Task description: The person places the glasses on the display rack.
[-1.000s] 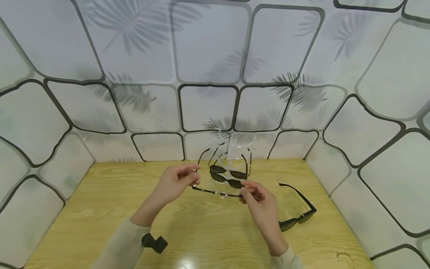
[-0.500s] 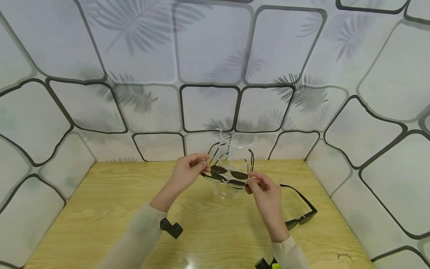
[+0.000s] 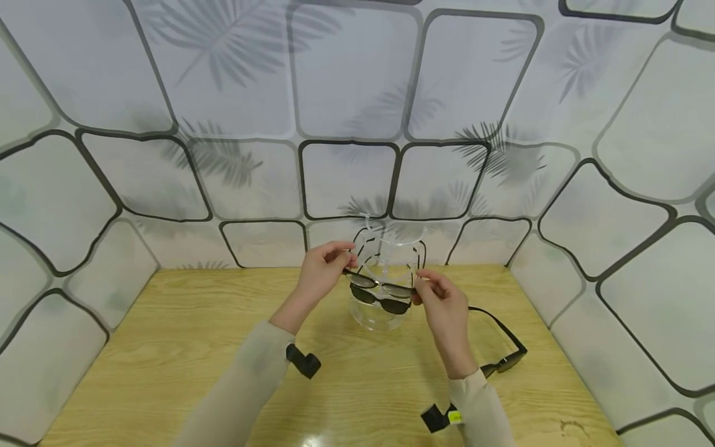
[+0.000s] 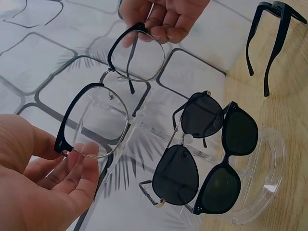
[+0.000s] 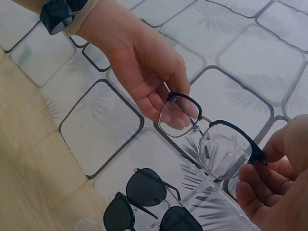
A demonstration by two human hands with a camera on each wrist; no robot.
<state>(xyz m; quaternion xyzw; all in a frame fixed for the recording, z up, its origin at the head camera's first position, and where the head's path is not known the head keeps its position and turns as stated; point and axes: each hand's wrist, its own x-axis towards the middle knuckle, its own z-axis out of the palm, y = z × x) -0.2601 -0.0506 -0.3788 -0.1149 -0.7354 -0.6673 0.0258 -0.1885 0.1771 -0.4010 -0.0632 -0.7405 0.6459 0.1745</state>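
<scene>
My left grip (image 3: 324,268) and right grip (image 3: 444,299) pinch glasses (image 4: 98,85), apparently for mounting; level seating on the stand (image 3: 385,257) between them advised.

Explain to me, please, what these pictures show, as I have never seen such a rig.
No machine here: a person works with their bare left hand and right hand. The wide view comes from a camera worn on the head, the two closer views from a small black camera on each wrist. Both hands hold clear-lensed glasses with black upper rims, one end each. On the light wooden table, a transparent plastic stand holds thin-framed dark sunglasses and black-framed dark sunglasses; another black pair lies open to the right.
</scene>
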